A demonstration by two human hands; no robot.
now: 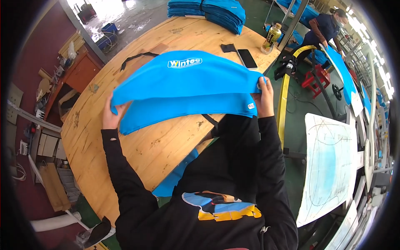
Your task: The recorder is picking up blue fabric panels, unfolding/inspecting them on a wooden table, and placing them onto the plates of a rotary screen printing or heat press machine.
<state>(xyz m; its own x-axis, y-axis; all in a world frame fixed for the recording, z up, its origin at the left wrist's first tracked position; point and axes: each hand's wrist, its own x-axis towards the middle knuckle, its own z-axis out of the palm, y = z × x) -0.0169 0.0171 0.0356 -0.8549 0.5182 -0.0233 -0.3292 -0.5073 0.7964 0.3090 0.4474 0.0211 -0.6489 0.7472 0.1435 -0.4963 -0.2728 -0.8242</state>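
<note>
A curved blue fabric panel (pixel 179 79) with a printed white-edged logo is stretched between my two hands. My left hand (pixel 111 114) grips its left end, fingers closed around the edge. At the other end my right hand (pixel 265 96) pinches the panel's right corner, the thumb on the near side. Below it lies a similar blue panel or small stack (pixel 187 109) on the wooden table (pixel 154 141), with a small white tag near its right end. Whether the lower pieces join the held one cannot be seen.
Toward the far right of the table are a black phone (pixel 247 58), a dark cloth piece (pixel 228 48) and a drink bottle (pixel 271 38). A strapped stack of blue panels (pixel 208 11) sits at the far edge. A person (pixel 327 29) handles blue material beyond a red stool (pixel 315 79).
</note>
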